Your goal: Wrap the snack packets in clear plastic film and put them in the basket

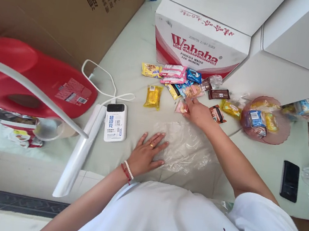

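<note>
Lying flat with its fingers spread, the left hand [148, 154] pressed down one edge of a clear plastic bag [187, 148] on the table [132, 69] and held nothing. The bag looked thin, soft and crinkly, so it would likely slide and fold unless pinned like that. Farther out, the right hand [198, 112] reached to a small pink snack packet [181, 107]. Its fingertips touched the packet, but I could not tell if they had closed on it. The packet lay just past the bag's far edge, right at the fingertips. It looked light and a bit slippery, best pinched by its sealed end. Beyond it sat a pile of wrapped snacks [178, 78], then a Wahaha box [196, 44].
</note>
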Tool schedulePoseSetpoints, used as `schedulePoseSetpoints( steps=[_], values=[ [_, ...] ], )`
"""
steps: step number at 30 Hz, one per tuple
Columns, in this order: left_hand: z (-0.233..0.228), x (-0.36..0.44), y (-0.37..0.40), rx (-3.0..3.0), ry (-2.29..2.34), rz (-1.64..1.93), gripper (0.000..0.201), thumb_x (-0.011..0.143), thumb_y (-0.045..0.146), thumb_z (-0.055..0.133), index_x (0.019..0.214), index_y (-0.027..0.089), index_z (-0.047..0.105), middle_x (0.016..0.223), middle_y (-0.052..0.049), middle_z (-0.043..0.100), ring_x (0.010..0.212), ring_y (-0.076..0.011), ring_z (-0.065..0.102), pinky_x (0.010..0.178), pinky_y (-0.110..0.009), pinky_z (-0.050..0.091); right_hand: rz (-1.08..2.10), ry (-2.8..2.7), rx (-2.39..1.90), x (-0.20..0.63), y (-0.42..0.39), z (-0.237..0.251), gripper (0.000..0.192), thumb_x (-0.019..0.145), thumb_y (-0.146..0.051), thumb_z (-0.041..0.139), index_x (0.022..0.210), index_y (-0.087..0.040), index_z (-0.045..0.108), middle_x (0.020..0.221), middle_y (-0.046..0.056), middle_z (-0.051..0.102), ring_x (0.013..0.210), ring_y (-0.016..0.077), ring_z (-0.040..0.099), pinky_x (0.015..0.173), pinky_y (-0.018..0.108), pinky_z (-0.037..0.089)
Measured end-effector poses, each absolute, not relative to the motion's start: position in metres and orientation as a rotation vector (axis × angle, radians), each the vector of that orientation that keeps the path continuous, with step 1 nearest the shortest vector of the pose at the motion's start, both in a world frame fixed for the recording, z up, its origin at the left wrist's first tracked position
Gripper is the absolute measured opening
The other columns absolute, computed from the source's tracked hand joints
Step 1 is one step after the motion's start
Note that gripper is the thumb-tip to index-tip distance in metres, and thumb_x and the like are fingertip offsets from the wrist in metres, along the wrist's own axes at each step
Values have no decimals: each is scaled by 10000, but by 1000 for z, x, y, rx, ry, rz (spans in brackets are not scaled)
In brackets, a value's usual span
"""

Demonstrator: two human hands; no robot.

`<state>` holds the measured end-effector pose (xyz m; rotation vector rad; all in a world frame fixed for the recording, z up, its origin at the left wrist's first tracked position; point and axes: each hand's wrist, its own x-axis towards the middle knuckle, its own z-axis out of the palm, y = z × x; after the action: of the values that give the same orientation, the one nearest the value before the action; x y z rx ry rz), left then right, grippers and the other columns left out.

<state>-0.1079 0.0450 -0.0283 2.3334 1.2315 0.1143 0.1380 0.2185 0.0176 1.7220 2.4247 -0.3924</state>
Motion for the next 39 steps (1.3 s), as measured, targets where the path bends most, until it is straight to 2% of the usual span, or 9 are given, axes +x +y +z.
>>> schedulePoseSetpoints(
  steps=[5, 9, 14, 22, 27, 30, 32, 35, 39],
  values=[
    [-32, -113, 44, 2322, 1224, 127, 715, 910, 527, 654, 1562, 298, 469, 1708, -130, 298, 1565, -348, 331, 1289, -641, 101, -319, 2444, 1590, 169, 213, 53, 391, 944, -332, 589, 1305, -200, 657, 1279, 160, 627, 987, 288, 664, 758, 339, 485],
    [-32, -113, 47, 2326, 1213, 121, 715, 911, 548, 646, 1558, 301, 470, 1716, -115, 284, 1574, -341, 313, 1291, -639, 79, -156, 2557, 1614, 188, 255, 59, 425, 984, -319, 531, 1382, -200, 620, 1358, 161, 583, 1086, 303, 618, 836, 365, 482],
    [-30, -111, 49, 2313, 1229, 86, 732, 895, 533, 673, 1556, 287, 477, 1712, -121, 290, 1575, -347, 308, 1287, -648, 88, -242, 2583, 1253, 190, 301, 29, 532, 929, -208, 595, 1460, -228, 571, 1494, 121, 515, 1191, 284, 598, 931, 360, 465],
    [-33, -111, 49, 2291, 1221, 135, 871, 839, 596, 723, 1585, 258, 426, 1707, -145, 300, 1574, -361, 303, 1292, -640, 35, -62, 2479, 1466, 200, 259, 43, 456, 827, -330, 720, 1229, -115, 687, 1317, 204, 620, 1158, 366, 605, 866, 406, 487],
    [-34, -112, 62, 2282, 1222, 128, 865, 864, 528, 718, 1607, 251, 372, 1705, -152, 307, 1582, -341, 289, 1287, -647, 44, -176, 2527, 1775, 211, 202, 100, 347, 833, -386, 682, 1089, -152, 676, 1072, 138, 701, 941, 286, 641, 737, 343, 457],
    [-33, -109, 74, 2281, 1257, 88, 832, 870, 497, 714, 1599, 267, 385, 1720, -148, 266, 1589, -354, 269, 1268, -691, 47, -458, 2497, 1523, 196, 174, 120, 315, 846, -460, 663, 994, -182, 674, 926, 78, 708, 787, 218, 632, 645, 291, 383],
    [-33, -107, 80, 2284, 1270, 79, 852, 858, 496, 723, 1603, 273, 375, 1721, -154, 257, 1585, -370, 273, 1256, -717, 48, -570, 2422, 1287, 179, 162, 114, 327, 831, -479, 685, 977, -186, 679, 908, 73, 713, 782, 214, 642, 628, 281, 349],
    [-32, -108, 84, 2286, 1281, 94, 880, 847, 485, 727, 1614, 273, 350, 1720, -161, 257, 1583, -384, 272, 1245, -736, 70, -593, 2324, 1102, 158, 153, 83, 366, 826, -446, 726, 1076, -182, 688, 1059, 113, 718, 884, 251, 678, 635, 283, 351],
    [-28, -116, 74, 2293, 1342, 223, 819, 873, 455, 689, 1601, 248, 375, 1721, -171, 249, 1595, -391, 237, 1235, -737, 113, -659, 2388, 1202, 157, 142, 43, 604, 807, -368, 794, 1347, -192, 590, 1388, 156, 586, 1026, 262, 685, 713, 280, 430]
  ],
)
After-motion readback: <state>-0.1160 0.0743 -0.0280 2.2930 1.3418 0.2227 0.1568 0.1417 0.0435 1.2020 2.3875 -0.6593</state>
